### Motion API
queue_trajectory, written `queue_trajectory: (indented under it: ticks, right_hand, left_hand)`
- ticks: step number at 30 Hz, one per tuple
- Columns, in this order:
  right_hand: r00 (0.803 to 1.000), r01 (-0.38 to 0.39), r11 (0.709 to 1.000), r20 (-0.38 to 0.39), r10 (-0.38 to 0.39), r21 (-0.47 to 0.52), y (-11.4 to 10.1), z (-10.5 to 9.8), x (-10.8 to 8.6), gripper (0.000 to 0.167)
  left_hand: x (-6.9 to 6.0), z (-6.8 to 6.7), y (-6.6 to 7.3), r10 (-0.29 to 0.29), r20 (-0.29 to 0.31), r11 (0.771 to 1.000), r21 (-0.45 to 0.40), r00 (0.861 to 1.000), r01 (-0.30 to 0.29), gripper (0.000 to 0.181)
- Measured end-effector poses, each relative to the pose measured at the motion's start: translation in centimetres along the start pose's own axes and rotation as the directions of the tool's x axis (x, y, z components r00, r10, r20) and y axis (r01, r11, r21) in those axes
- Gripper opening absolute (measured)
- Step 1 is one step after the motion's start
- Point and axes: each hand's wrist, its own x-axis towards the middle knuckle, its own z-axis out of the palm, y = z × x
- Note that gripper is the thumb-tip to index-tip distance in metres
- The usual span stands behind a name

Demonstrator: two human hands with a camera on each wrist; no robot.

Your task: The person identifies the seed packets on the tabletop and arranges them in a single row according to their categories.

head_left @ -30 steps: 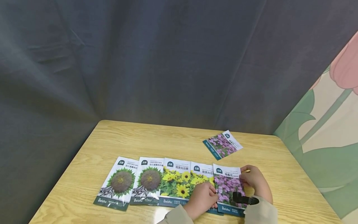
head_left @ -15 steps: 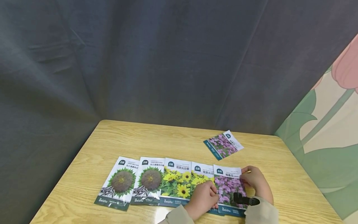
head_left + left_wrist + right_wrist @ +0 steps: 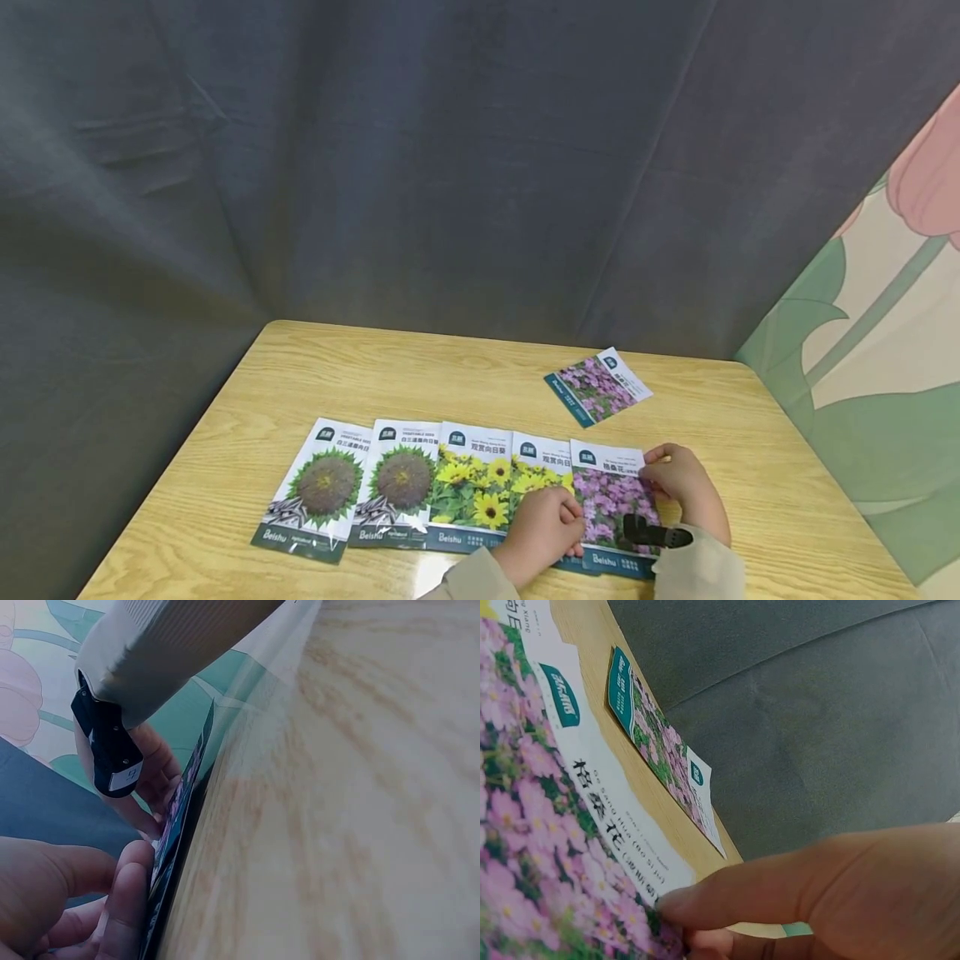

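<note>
Several flower seed packets lie face up in an overlapping row. At its right end is a pink-flower seed packet (image 3: 611,500). My right hand (image 3: 686,483) pinches this packet's right edge near the top, thumb (image 3: 727,900) on its printed face. My left hand (image 3: 543,529), fingers bent, rests over the neighbouring yellow-flower seed packet (image 3: 534,479). Its fingertips touch the pink packet's left edge; whether they pinch it is hidden. In the left wrist view, fingers (image 3: 127,900) lie against the packets' surface, which stands just off the tabletop at the near end.
Farther left in the row are another yellow-flower packet (image 3: 472,492) and two sunflower packets, one overlapping (image 3: 401,483) and one outermost (image 3: 318,492). A second pink-flower packet (image 3: 597,387) lies askew near the back of the wooden table (image 3: 405,367). A dark curtain (image 3: 450,167) hangs behind.
</note>
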Motion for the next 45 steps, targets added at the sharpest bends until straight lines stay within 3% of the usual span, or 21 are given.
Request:
queue_trajectory:
  ticks: [4,16,31,38,45]
  right_hand:
    - [1.0,0.004,1.0,-0.002,-0.004,0.006,-0.1,0.0,0.0,0.028]
    - [1.0,-0.021,1.0,-0.011,0.021,0.02,0.3,0.2,0.1,0.017]
    - [1.0,-0.018,0.999,-0.019,0.019,0.029,0.1,0.2,-0.2,0.011]
    - [1.0,-0.01,1.0,-0.029,0.011,0.012,0.0,0.2,-0.2,0.014]
    - [0.998,-0.019,1.0,-0.057,0.019,0.009,0.0,0.1,-0.2,0.017]
  left_hand:
    - [0.1,-0.1,0.0,-0.007,-0.015,1.0,-0.004,1.0,0.007,0.007]
    - [-0.1,0.2,0.3,-0.017,-0.029,0.998,0.052,0.999,0.019,0.007]
    - [-0.4,-0.2,1.4,-0.047,0.024,0.993,0.113,0.999,0.044,0.006]
    - [-0.1,-0.5,1.6,0.003,0.056,0.99,0.141,0.998,-0.011,0.004]
    - [0.8,-1.7,2.6,0.036,0.049,0.966,0.255,0.998,-0.047,0.005]
